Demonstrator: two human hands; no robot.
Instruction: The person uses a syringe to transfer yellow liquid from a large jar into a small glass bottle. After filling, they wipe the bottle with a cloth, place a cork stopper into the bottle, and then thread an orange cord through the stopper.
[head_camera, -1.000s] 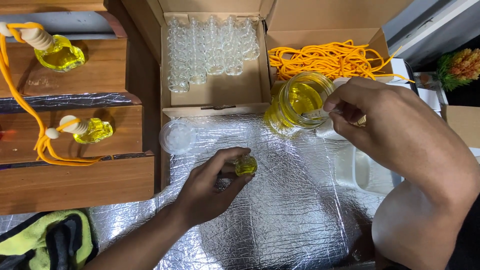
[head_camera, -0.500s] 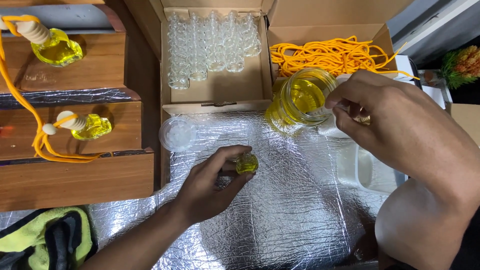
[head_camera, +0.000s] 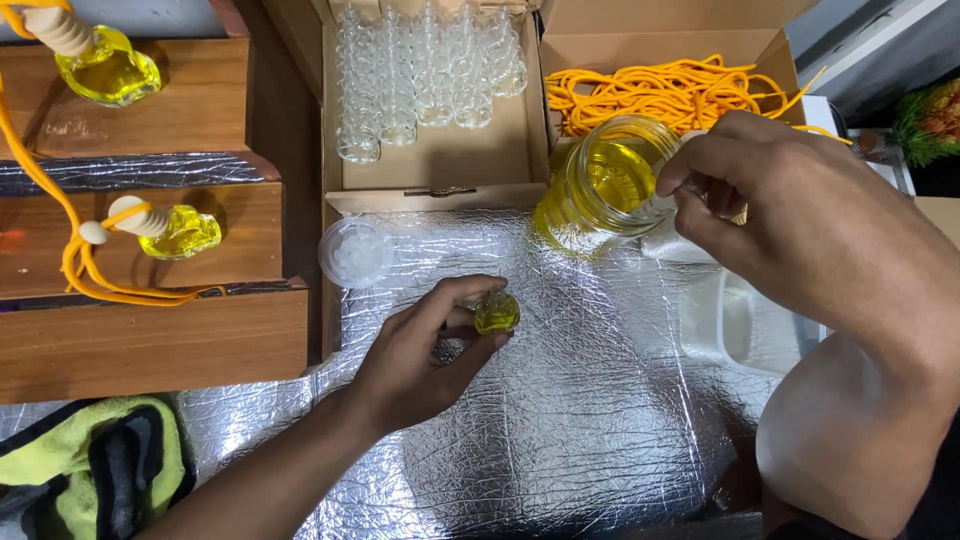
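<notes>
Far left, lower edge: cloth (head_camera: 90, 465), yellow-green and black, bunched, cut off by the frame.

Left: wooden steps (head_camera: 150, 340), with foil strips between the tiers. Top tier: filled bottle (head_camera: 105, 65) of yellow liquid with a ribbed wooden cap, partly cut off at the top edge. Middle tier: second filled bottle (head_camera: 175, 230), lying tilted, with an orange cord (head_camera: 75, 265) looped from its cap; the cord's upper end runs out of view.

Centre top: open box (head_camera: 440, 165) holding rows of empty bottles (head_camera: 425, 70), clear glass; the count is hard to make out and the back row is cut off. Just below its left corner: round clear lid (head_camera: 355, 252) lying on the foil.

Centre: left hand (head_camera: 425, 355) resting on the foil-covered counter (head_camera: 590, 420), thumb and fingers pinched around a small bottle (head_camera: 496, 312) of yellow liquid; the bottle's base is hidden by the fingers.

Right of centre: jar (head_camera: 605, 185), clear glass, open, part full of yellow liquid, standing at the counter's back edge. Behind it: second box (head_camera: 660, 45) of loose orange cords (head_camera: 670, 95).

Right: right hand (head_camera: 790, 215) at the jar's rim, fingers curled tight on a thin item mostly hidden by the hand; what it is cannot be told. Under the forearm: white tub (head_camera: 740, 330), partly covered.

Far right top: plant (head_camera: 925, 120), cut off.
</notes>
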